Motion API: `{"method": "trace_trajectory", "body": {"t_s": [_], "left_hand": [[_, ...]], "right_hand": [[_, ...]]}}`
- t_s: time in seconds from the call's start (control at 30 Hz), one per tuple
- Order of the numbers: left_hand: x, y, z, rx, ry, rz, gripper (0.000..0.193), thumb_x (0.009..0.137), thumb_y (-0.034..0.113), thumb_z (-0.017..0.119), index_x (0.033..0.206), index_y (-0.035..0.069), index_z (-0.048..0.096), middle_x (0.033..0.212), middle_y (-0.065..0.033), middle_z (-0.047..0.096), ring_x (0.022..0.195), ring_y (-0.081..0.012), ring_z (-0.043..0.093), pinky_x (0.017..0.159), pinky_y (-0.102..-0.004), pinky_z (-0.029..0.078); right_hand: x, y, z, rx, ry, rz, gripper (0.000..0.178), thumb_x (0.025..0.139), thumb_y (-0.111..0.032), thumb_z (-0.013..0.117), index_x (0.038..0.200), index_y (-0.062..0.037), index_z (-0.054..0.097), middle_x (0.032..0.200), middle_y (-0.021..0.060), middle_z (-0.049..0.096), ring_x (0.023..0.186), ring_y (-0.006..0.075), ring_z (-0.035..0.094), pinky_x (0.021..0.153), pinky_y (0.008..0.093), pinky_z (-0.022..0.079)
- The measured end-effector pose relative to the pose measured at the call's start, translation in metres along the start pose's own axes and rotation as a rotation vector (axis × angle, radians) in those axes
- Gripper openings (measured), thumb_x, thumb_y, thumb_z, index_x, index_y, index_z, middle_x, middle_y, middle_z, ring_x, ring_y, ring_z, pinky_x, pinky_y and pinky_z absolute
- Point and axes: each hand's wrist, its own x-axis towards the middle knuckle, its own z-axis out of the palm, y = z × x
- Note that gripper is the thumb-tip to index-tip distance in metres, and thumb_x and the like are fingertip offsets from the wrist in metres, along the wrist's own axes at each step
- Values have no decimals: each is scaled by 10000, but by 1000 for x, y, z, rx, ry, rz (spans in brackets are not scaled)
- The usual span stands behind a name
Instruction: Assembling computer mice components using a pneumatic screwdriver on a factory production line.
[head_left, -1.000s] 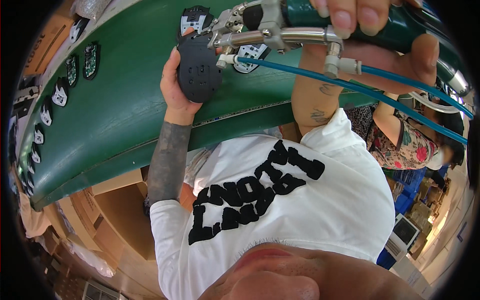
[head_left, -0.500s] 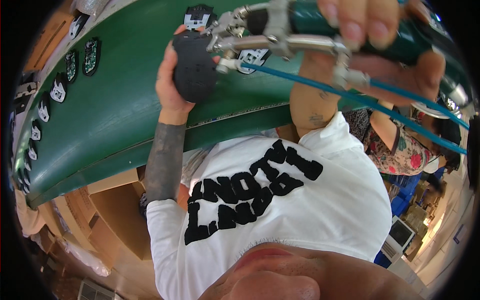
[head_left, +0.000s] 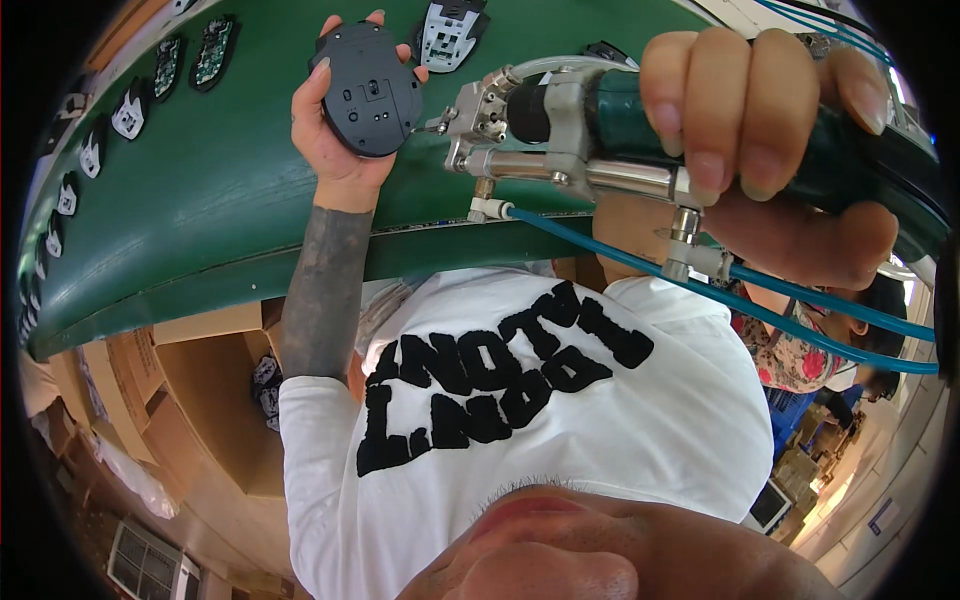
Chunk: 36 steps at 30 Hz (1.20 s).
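My left hand (head_left: 335, 150) holds a black computer mouse shell (head_left: 372, 92) with its underside facing me, above a green conveyor belt (head_left: 200, 210). My right hand (head_left: 775, 150) grips a green-handled pneumatic screwdriver (head_left: 600, 135) with a metal head. Its tip touches the right edge of the mouse shell. Blue air hoses (head_left: 720, 290) run from the tool to the right.
Several mouse halves and circuit boards (head_left: 125, 110) lie along the belt's far left, and another open mouse part (head_left: 450, 30) sits near the top. An open cardboard box (head_left: 200, 400) with parts stands below the belt. Another person in a floral top (head_left: 800, 350) is at right.
The left hand and mouse shell have shifted relative to the tool, and the screwdriver tip now sits at the shell's right edge. The tool appears closer and larger in view.
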Motion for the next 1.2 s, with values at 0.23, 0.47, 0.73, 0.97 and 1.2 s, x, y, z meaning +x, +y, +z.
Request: {"method": "trace_trajectory", "body": {"t_s": [0.23,0.47,0.73,0.97,1.2], "left_hand": [[1,-1,0,-27,-52,-11,524,860,303,496,1348,131,410,1334,-179,441,1041,-339,549,881,-531,479],[-8,3,3,-73,-11,-30,546,859,324,500,1362,141,390,1359,-184,420,1043,-312,550,888,-503,476],[-12,4,16,33,74,-70,513,887,287,501,1361,127,386,1315,-163,453,1010,-294,575,862,-493,506],[-5,3,4,40,271,-79,436,915,266,479,1323,123,419,1271,-141,499,1016,-291,578,876,-493,506],[-10,-4,5,26,78,-100,480,909,281,478,1353,125,388,1297,-159,472,1020,-306,576,877,-511,508]], "right_hand": [[2,9,4,0,34,-70,542,904,-452,529,1326,-141,393,888,12,527,777,161,544,771,344,407],[5,12,13,-93,-40,-2,493,914,-436,529,1289,-147,390,864,22,525,733,159,547,751,339,416],[6,13,46,-186,307,-14,444,909,-376,586,1235,-135,404,768,16,546,624,144,558,597,288,429],[1,-11,24,6,267,-154,416,842,-370,631,1141,-93,549,768,-8,579,678,119,576,694,281,408],[7,6,20,-22,92,-20,502,880,-439,598,1262,-140,470,878,-16,559,759,114,559,722,285,393]]}}
